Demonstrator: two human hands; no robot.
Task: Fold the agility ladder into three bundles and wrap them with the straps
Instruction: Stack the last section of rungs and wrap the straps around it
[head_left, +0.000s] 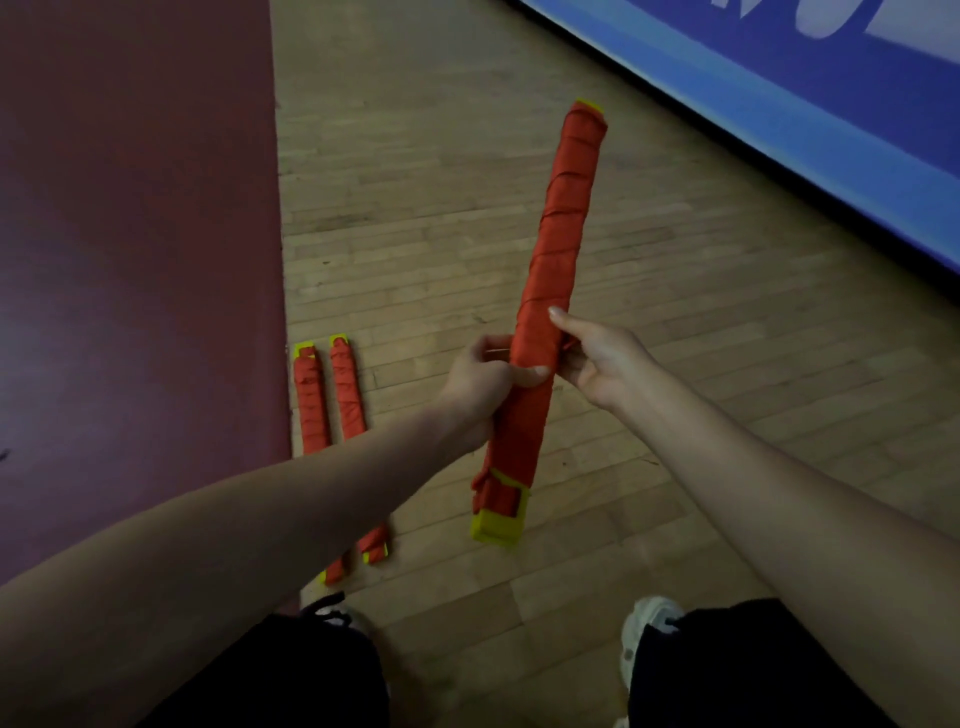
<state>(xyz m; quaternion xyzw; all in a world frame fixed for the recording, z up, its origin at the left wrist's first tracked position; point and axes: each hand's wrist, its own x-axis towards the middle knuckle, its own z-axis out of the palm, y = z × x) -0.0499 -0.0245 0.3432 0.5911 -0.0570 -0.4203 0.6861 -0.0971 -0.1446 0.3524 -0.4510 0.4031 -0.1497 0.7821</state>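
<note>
Last wrap under way: left hand is gripping the third bundle, right hand is pinching its strap end, which is likely needing tucking next.

Both bare forearms reach forward and converge. The left hand is curled round the middle of the wrapped bundle, thumb laid across its front. The right hand meets it from the other side, thumb straight against it, fingers seemingly curled behind.
</note>
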